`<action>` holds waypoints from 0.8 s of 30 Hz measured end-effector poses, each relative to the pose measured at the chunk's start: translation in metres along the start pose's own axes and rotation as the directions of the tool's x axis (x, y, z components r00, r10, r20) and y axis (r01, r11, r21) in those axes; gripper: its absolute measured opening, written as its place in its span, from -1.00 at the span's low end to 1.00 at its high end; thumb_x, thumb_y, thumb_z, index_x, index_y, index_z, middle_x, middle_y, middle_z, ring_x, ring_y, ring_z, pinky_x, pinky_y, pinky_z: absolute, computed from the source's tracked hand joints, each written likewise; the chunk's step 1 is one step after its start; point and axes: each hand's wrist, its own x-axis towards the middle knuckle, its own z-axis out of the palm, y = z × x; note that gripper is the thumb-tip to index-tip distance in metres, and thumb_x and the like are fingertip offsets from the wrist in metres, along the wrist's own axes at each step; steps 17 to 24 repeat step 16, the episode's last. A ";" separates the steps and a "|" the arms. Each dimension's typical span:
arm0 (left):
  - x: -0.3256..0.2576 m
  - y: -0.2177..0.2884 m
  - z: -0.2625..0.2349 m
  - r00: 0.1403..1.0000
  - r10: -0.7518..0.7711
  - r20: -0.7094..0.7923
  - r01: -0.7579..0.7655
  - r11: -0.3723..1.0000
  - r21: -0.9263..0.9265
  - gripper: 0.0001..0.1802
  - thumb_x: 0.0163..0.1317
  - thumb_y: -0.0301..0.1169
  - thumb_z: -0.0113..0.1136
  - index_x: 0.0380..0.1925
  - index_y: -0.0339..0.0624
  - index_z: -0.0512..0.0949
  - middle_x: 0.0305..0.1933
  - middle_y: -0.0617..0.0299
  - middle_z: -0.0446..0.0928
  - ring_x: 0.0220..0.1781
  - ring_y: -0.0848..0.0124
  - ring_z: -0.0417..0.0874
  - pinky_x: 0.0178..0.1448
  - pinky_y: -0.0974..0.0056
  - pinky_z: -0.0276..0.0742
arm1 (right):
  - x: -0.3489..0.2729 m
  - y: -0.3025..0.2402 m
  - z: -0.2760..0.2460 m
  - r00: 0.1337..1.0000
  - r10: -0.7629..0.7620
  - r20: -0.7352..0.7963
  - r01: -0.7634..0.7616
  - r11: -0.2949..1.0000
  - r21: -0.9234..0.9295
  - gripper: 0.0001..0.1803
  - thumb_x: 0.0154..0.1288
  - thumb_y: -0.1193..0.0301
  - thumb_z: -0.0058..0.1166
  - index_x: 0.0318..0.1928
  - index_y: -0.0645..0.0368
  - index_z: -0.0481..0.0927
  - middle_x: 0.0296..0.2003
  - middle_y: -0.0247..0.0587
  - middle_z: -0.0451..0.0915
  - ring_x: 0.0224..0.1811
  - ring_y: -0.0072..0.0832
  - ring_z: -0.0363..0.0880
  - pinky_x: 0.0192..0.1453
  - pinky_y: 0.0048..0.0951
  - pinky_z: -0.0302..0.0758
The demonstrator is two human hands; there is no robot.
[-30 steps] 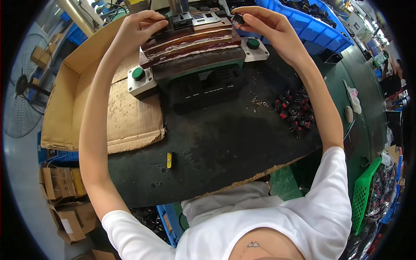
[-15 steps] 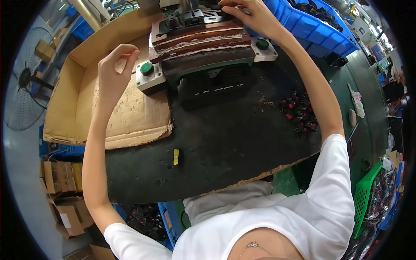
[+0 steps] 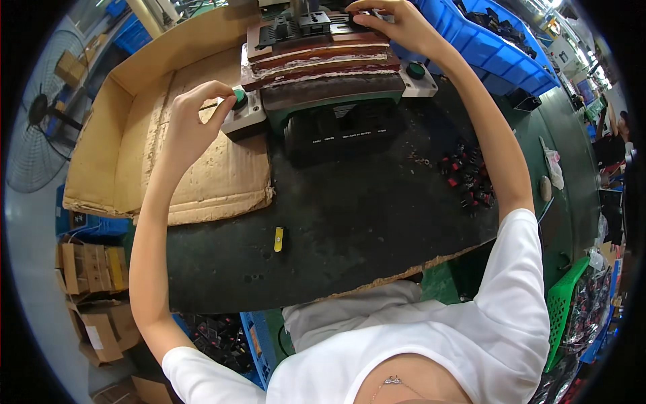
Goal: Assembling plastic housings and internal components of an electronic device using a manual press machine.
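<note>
My left hand [image 3: 195,121] is at the left of the bench machine, thumb and forefinger brought together in a loop with nothing visible in them. Its fingertips are at the left edge of a green push button [image 3: 240,99] on a pale box [image 3: 246,120]. At the machine's top right, my right hand [image 3: 404,28] pinches a small dark reddish part [image 3: 364,13] over the slotted metal fixture [image 3: 340,25]; the fingers partly cover it. Below the fixture are stacked brown plates [image 3: 323,64] with whitish edges. A second green button [image 3: 416,71] sits under my right wrist.
A cut-open cardboard box [image 3: 128,148] lies left of the machine. Small black-and-red parts [image 3: 469,176] are heaped at right on the dark table [image 3: 350,229], with a yellow piece [image 3: 278,240] nearer. A blue crate [image 3: 484,60] of black parts stands far right; a fan [image 3: 40,111] far left.
My left hand has moved right and slightly down, from beside the left green button to its edge. My right hand has stayed by the fixture, shifting slightly. The whole view has shifted a little.
</note>
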 end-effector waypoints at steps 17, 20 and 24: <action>0.001 0.019 -0.003 0.993 -0.069 0.100 0.047 0.976 0.214 -0.89 0.12 -0.49 0.17 -0.40 -0.34 0.52 -0.28 0.08 0.58 -0.17 0.33 0.60 -0.15 0.39 0.43 | 0.003 -0.009 -0.003 0.988 -0.127 0.085 0.147 0.942 -0.303 -0.78 0.19 0.35 0.07 -0.20 0.19 0.61 -0.31 -0.08 0.55 -0.17 -0.28 0.49 -0.05 -0.30 0.39; 0.001 0.019 -0.003 0.993 -0.069 0.100 0.047 0.976 0.214 -0.89 0.12 -0.49 0.17 -0.40 -0.34 0.52 -0.28 0.08 0.58 -0.17 0.33 0.60 -0.15 0.39 0.43 | 0.003 -0.009 -0.003 0.988 -0.127 0.085 0.147 0.942 -0.303 -0.78 0.19 0.35 0.07 -0.20 0.19 0.61 -0.31 -0.08 0.55 -0.17 -0.28 0.49 -0.05 -0.30 0.39; 0.001 0.019 -0.003 0.993 -0.069 0.100 0.047 0.976 0.214 -0.89 0.12 -0.49 0.17 -0.40 -0.34 0.52 -0.28 0.08 0.58 -0.17 0.33 0.60 -0.15 0.39 0.43 | 0.003 -0.009 -0.003 0.988 -0.127 0.085 0.147 0.942 -0.303 -0.78 0.19 0.35 0.07 -0.20 0.19 0.61 -0.31 -0.08 0.55 -0.17 -0.28 0.49 -0.05 -0.30 0.39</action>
